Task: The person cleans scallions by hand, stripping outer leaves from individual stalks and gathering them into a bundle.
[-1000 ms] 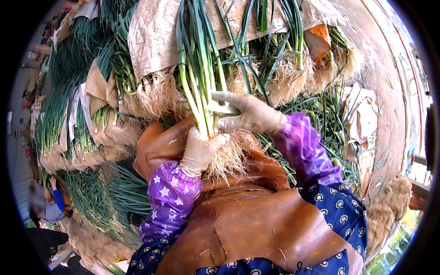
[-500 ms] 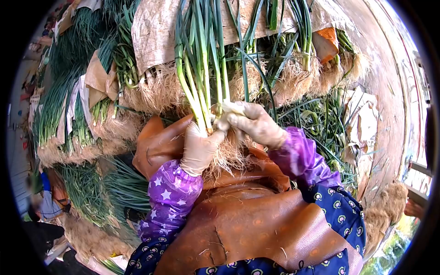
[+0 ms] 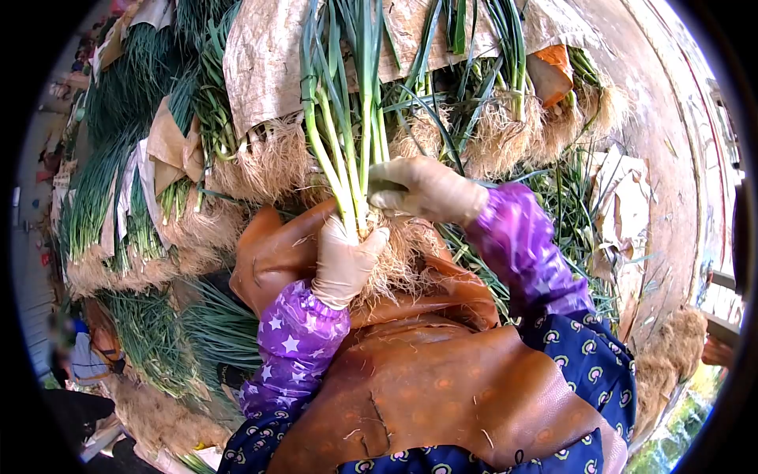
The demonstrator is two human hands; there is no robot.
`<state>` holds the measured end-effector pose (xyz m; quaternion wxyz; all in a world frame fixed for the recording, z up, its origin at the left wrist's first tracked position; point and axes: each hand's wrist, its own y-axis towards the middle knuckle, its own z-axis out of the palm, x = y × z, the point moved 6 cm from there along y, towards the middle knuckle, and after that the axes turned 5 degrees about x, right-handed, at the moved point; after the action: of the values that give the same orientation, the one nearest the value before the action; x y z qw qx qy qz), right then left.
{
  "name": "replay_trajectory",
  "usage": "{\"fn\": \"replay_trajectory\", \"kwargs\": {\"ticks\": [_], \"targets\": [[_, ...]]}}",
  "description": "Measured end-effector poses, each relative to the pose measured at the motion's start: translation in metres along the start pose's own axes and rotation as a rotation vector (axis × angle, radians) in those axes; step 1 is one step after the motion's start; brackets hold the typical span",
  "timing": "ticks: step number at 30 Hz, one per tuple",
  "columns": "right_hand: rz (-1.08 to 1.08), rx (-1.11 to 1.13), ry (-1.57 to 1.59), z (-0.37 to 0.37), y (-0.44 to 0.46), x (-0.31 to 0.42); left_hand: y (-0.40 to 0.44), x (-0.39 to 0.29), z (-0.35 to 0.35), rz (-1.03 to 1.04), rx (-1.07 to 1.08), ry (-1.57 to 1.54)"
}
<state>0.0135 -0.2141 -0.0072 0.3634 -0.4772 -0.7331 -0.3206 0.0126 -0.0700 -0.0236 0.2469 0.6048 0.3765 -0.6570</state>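
A small bunch of green onions [image 3: 365, 134] stands upright before me, with pale stalks and long green leaves. My left hand [image 3: 345, 261], in a cream glove, is wrapped round the bunch's base. A mass of pale, stringy roots [image 3: 399, 265] hangs out below and to the right of it. My right hand [image 3: 430, 189], gloved the same way, closes with thumb and fingers on the right side of the stalks, just above the roots. Its fingertips are partly hidden behind the stalks. Under both hands a brown leathery apron [image 3: 442, 379] covers my lap.
Rooted onion bundles [image 3: 272, 162] lie in rows ahead and to the left, partly covered by a pale sheet [image 3: 264, 67]. Loose green leaves [image 3: 557, 229] are heaped on the right beside a crumpled pale sack [image 3: 620, 197]. Brown root piles [image 3: 671, 355] lie at the lower right.
My right hand has shifted slightly up and turned, its back now facing up. The pale piece pinched between both hands no longer shows. My left hand has barely moved.
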Motion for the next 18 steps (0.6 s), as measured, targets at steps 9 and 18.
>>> {"fn": "replay_trajectory", "kwargs": {"ticks": [9, 18], "targets": [[0.341, 0.014, 1.066, 0.032, -0.034, 0.008, 0.007, 0.003, -0.001, 0.109, -0.023, -0.075], [0.118, -0.095, 0.176, -0.008, -0.039, 0.033, 0.009, 0.005, 0.003, 0.055, -0.014, -0.055]]}}
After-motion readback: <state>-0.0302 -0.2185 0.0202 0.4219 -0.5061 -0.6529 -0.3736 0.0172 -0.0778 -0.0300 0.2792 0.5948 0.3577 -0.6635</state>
